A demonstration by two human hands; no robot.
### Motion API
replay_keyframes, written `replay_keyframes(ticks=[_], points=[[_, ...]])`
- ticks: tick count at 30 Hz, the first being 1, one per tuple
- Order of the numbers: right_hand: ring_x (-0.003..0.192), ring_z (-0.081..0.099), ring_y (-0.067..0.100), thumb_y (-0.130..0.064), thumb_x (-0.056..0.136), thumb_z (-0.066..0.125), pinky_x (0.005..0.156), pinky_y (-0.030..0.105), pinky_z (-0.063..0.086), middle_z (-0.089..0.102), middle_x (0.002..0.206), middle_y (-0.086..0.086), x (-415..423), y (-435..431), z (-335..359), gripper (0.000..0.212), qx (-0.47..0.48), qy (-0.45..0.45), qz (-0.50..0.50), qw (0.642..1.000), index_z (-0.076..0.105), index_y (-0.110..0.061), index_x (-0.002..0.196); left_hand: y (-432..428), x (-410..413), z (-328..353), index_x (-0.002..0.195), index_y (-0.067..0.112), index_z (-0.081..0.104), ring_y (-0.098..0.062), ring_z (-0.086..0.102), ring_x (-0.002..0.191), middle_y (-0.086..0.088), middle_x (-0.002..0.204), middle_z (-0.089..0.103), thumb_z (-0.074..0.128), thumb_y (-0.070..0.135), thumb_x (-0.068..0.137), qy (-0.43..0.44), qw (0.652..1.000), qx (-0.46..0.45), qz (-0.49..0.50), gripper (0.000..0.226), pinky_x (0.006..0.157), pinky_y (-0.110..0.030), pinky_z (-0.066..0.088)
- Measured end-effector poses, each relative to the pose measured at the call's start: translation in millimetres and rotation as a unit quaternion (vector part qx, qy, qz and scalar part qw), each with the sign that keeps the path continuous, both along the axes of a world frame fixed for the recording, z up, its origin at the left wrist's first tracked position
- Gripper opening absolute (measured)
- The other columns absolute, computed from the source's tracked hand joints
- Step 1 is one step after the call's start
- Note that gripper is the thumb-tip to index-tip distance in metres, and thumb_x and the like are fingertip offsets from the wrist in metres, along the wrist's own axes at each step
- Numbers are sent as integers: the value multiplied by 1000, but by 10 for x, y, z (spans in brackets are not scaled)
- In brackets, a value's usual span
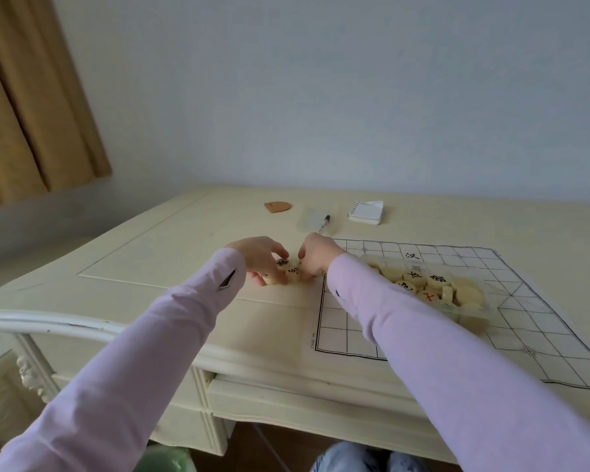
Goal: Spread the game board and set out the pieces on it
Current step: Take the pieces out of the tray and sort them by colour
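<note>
A thin paper game board lies spread flat on a cream table. Its long axis runs left to right across the table. The central river band, marked with black characters, runs from the far edge toward the viewer. A palace box with crossed diagonals shows at the right end.

A clear plastic tray sits on the far middle of the board. It holds a heap of round cream discs bearing black or red characters.

Both arms, in lilac sleeves, reach forward and converge just off the board's left edge. A small cluster of loose pieces lies there on the bare table, flat, with black characters facing up.

The left hand arches palm-down over the cluster. Its fingers and thumb are curled round the nearest discs, gripping them from the left. The right hand shows its back, wrist raised and fingers bent down against the cluster's right side. Its fingertips are hidden, so it is unclear whether it holds a disc. The cluster sits between the two hands.

Farther back lie a brown heart-shaped object, a pen and a small spiral notepad. A tan curtain hangs at the left.
</note>
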State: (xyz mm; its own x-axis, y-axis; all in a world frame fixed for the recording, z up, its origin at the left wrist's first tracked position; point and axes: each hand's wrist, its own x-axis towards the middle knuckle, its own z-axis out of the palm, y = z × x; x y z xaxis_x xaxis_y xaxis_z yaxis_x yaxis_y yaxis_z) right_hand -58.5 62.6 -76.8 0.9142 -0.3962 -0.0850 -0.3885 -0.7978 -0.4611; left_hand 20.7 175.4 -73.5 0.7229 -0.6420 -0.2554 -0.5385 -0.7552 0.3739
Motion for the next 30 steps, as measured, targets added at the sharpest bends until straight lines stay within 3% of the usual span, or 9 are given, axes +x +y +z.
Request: replay_keyframes(ticks=[5,8,11,13,15,20,23,27,30], points=[[89,53,28,-7,89,51,59,23,39,57,93,10,40,40,-28,10,-29,-18,24,999,61,-9,90,-26,-16,-51,129,25,51,-10,66,63,5,89,64,75,32,75,-14,999,-40,34,60,69,-20,42],[86,45,25,-8,90,47,66,26,35,52,93,9,41,93,-57,16,-23,-4,45,999,62,-9,97,-29,-35,-46,134,23,48,-12,64,65,0,102,61,76,33,75,-24,998,-43,39,66,70,-23,44],[87,43,26,-9,91,46,60,26,34,50,85,6,15,103,-62,19,-24,11,58,998,47,-16,73,-38,-82,4,138,22,46,-20,61,90,-1,124,52,75,30,77,-64,997,-40,29,68,79,-26,44],[95,50,27,-8,92,47,68,26,40,57,102,8,-51,68,9,15,-22,13,71,997,58,-11,102,-60,-127,49,137,23,47,-20,54,110,0,132,49,74,28,77,-91,995,-41,9,66,80,-27,41],[102,53,27,-3,91,44,77,28,41,55,119,12,-137,-7,131,36,-24,4,67,997,53,-7,125,-81,-153,80,136,24,48,-20,54,106,-1,129,52,75,26,78,-91,995,-52,-2,64,76,-26,40],[109,58,31,2,86,50,87,31,47,60,124,15,-496,-406,465,39,-17,-55,20,998,56,-1,125,-252,-297,148,120,21,62,-19,59,102,2,113,61,76,25,78,-149,967,-205,-27,44,86,-28,46],[79,63,21,1,82,62,80,28,52,69,101,11,-846,-682,586,34,23,-57,1,998,66,-5,115,-472,-565,229,106,17,69,-13,64,88,3,94,67,76,19,78,-114,944,-284,-125,30,88,-29,51],[63,60,12,1,78,71,70,24,55,66,74,-2,-1255,-994,545,22,11,-3,-33,999,71,-6,98,-819,-937,245,110,17,68,-6,62,83,4,98,70,75,17,78,-86,947,-205,-232,33,79,-14,49],[71,61,14,-5,76,73,76,27,54,69,89,1,-1444,-1132,458,28,-44,54,-51,996,73,-11,103,-1034,-1067,216,115,20,66,-5,57,83,7,104,68,72,22,81,-126,949,-130,-259,34,68,-9,40]])
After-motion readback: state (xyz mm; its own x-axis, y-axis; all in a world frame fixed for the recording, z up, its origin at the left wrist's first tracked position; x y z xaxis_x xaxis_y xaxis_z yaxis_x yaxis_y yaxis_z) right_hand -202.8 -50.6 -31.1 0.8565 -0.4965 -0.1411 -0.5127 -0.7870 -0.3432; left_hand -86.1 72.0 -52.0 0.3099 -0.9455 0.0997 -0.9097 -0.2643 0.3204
